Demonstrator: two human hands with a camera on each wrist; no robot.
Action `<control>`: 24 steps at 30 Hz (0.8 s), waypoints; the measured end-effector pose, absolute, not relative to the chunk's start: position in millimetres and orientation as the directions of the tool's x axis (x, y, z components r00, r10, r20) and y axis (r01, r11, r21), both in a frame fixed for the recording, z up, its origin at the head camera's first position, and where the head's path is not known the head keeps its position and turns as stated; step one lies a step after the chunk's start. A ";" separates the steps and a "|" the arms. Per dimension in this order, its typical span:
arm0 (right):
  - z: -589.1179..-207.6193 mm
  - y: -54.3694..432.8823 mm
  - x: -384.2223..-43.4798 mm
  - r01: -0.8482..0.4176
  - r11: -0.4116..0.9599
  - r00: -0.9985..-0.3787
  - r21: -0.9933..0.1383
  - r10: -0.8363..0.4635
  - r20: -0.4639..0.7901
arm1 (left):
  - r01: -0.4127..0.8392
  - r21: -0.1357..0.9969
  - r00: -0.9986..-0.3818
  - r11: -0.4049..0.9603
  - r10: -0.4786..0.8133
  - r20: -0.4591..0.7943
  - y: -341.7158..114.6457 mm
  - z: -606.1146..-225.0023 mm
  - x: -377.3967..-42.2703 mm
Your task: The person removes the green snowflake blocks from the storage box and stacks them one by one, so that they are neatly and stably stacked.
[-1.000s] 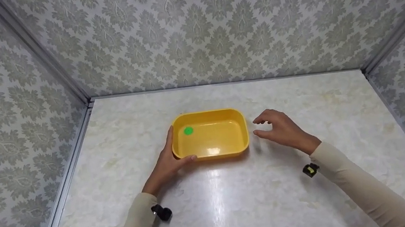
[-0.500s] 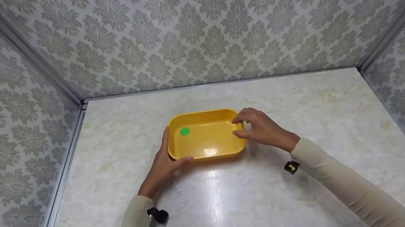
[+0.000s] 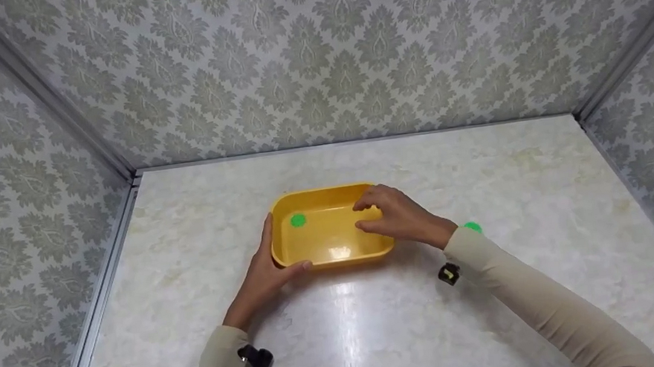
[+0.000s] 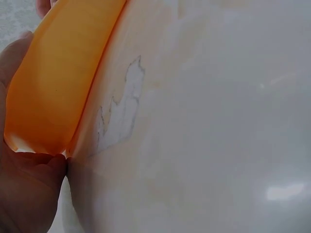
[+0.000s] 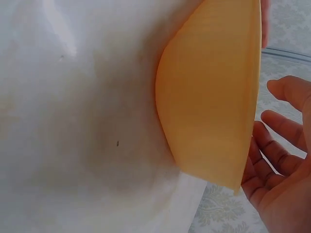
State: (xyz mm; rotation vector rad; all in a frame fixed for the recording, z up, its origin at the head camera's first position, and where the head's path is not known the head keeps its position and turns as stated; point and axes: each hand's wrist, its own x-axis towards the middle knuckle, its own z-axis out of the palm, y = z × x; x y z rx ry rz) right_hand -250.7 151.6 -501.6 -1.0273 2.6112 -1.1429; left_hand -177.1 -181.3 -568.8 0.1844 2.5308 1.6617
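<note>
A yellow rectangular plastic tub [image 3: 332,231] with rounded corners stands on the table. My left hand [image 3: 261,281] holds its near left corner, thumb along the front wall and fingers against the left end. Over the tub's right end hangs my right hand [image 3: 400,215], thumb and fingers bent and apart with a gap between them. In the right wrist view, nothing shows between those fingers [image 5: 279,148] beside the tub's rim. A small round green disc [image 3: 298,220] lies inside the tub at the left. Another green disc [image 3: 472,227] is partly hidden by the right sleeve.
The pale marbled table [image 3: 547,197] ends at a patterned wall [image 3: 314,57] behind and at patterned side walls. A small black wrist device [image 3: 256,358] sits by the left sleeve, another black device [image 3: 449,274] by the right.
My right hand has moved left, from beside the tub to over its right end. The green disc by the right sleeve has come into view. My left hand stays on the tub.
</note>
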 end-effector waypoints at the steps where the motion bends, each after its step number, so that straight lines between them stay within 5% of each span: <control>1: -502.2 149.3 -251.6 -0.539 0.488 -0.763 -0.686 -0.628 0.154 | 0.037 0.918 -0.987 0.396 0.158 -0.028 -181.4 -568.7 -176.7; 24: -503.2 104.0 -266.9 -0.537 0.508 -0.747 -0.673 -0.658 0.098 | -0.002 0.925 -0.987 0.381 0.145 -0.062 -179.5 -568.7 -176.6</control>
